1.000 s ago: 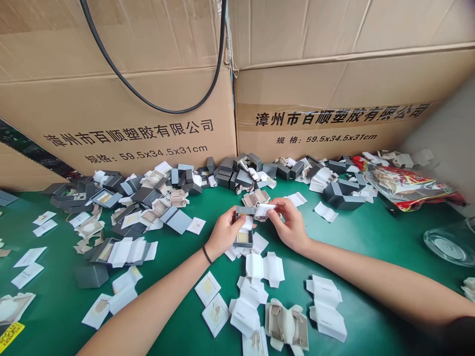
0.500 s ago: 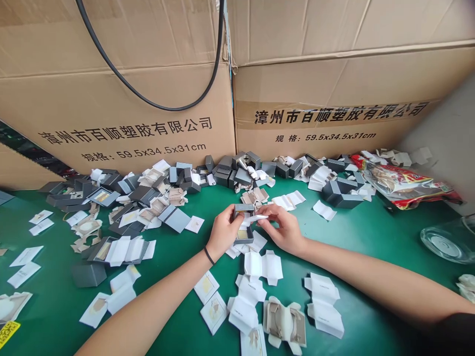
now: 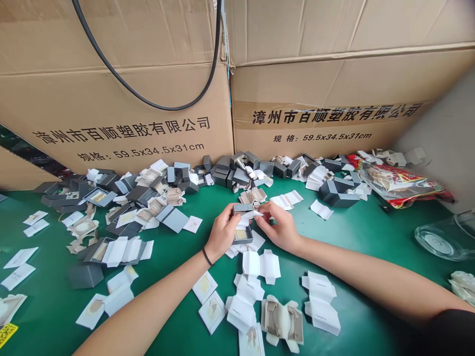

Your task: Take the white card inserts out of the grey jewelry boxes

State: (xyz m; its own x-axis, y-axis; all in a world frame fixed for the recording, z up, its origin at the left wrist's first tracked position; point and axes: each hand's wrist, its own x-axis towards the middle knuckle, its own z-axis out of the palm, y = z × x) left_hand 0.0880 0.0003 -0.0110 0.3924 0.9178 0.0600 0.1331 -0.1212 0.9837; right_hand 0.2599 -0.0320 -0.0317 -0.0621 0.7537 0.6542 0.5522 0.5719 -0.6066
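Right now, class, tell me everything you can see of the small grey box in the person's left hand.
The small grey box is angular and looks like matte cardboard. It is open: a grey section sits at its far end, and a yellowish patch shows inside the near end. White paper-like material crosses its middle, reaching the fingertips of the right hand. The left hand grips the box's left side, over the green tabletop. Its underside is hidden.
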